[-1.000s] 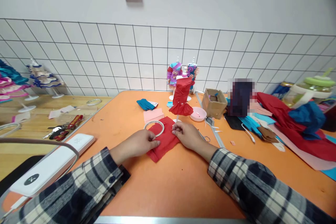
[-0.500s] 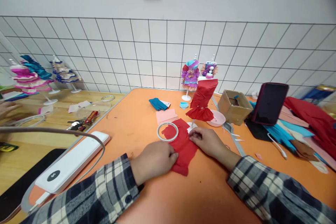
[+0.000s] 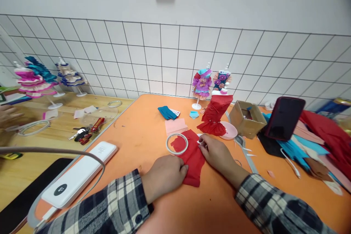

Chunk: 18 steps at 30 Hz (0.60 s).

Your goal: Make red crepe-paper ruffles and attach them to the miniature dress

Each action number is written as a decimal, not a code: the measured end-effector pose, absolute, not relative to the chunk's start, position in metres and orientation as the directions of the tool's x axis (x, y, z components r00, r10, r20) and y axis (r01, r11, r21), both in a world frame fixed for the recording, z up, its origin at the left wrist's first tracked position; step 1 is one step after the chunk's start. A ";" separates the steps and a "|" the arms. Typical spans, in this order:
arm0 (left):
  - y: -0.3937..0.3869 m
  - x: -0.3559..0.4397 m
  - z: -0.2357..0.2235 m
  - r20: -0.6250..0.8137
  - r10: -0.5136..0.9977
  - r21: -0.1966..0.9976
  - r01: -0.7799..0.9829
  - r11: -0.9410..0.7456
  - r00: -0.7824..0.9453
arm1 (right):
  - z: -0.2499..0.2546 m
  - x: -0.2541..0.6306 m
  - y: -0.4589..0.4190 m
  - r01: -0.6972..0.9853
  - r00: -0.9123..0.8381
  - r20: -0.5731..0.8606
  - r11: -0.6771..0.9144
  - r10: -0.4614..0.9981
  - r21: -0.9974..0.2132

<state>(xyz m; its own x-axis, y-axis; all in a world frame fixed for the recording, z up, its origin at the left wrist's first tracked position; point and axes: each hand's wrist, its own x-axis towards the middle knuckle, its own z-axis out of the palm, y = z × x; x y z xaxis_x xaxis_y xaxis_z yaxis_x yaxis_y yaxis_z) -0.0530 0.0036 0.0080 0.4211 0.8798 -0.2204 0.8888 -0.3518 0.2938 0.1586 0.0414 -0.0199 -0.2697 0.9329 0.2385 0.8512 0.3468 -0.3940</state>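
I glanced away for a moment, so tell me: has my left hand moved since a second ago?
Yes: judged against the pink paper, your left hand has drawn back toward you and is now farther from it.

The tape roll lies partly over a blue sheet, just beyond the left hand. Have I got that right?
Not quite: the tape roll lies partly over a red sheet, not a blue one. The head view shows it, just beyond the left hand as you say.
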 end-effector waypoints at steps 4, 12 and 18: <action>0.004 -0.048 0.007 -0.226 0.882 0.242 0.901 -0.359 0.413 | -0.025 0.158 0.043 0.852 -0.392 0.246 0.451 0.886 -0.267; 0.004 -0.044 0.005 -0.220 0.887 0.208 0.908 -0.364 0.406 | -0.023 0.157 0.043 0.875 -0.380 0.220 0.427 0.898 -0.228; 0.004 -0.045 0.009 -0.230 0.886 0.235 0.906 -0.351 0.403 | -0.025 0.157 0.043 0.878 -0.384 0.206 0.425 0.900 -0.221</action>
<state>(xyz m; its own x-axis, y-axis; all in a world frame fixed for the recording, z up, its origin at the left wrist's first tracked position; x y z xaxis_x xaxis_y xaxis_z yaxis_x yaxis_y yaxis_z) -0.0451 0.0041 0.0093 0.4033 0.8856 -0.2304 0.9062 -0.3514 0.2352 0.1571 0.0429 -0.0253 -0.3844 0.8999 0.2061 0.8777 0.4254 -0.2207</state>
